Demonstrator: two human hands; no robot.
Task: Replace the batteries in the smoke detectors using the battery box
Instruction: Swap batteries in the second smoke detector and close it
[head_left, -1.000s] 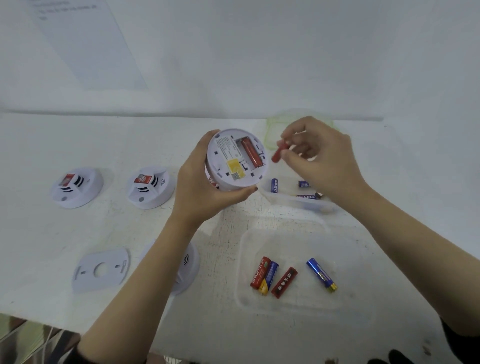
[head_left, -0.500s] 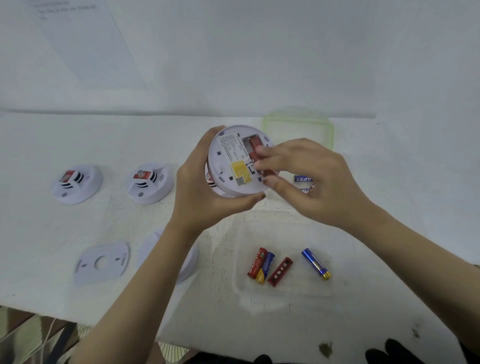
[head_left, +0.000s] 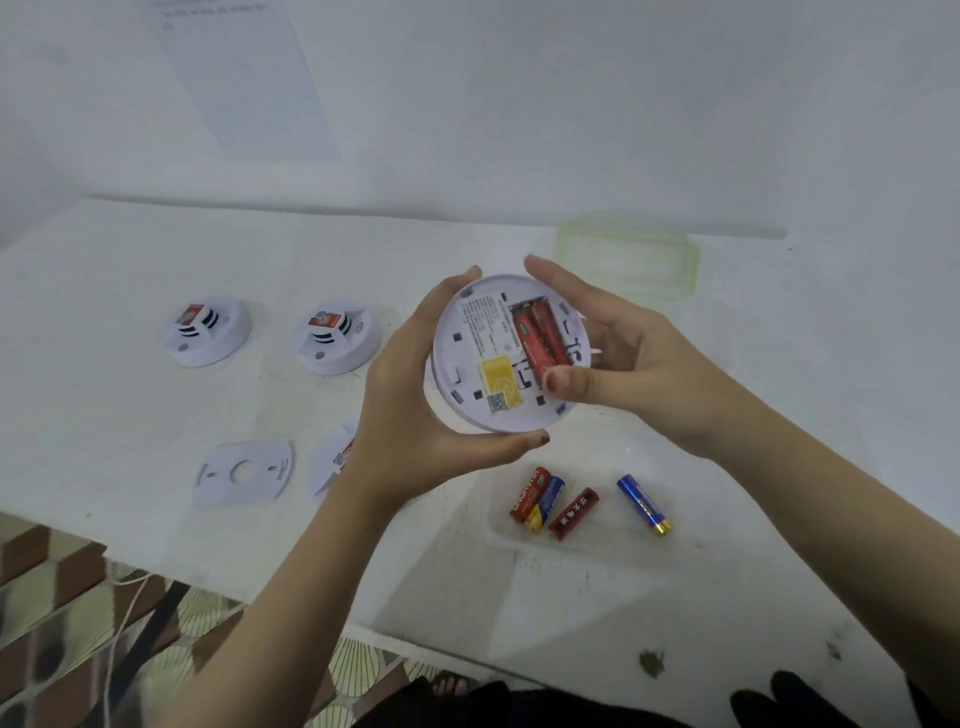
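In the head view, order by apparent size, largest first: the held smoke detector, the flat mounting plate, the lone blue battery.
1. Held smoke detector, though it is nearest the camera.
2. Mounting plate.
3. Blue battery.

head cam | looks forward-down, close over hands (head_left: 519, 384) | table (head_left: 104, 415) below

White table (head_left: 130, 270), paper sheet (head_left: 244, 78) on the wall, patterned floor (head_left: 62, 623) with a white cord (head_left: 122, 623).

Detector (head_left: 483, 358) back: matt white plastic, glossy red batteries (head_left: 537, 338) inside. Box lid (head_left: 626, 257) clear greenish plastic; bench (head_left: 130, 415) scuffed matt white
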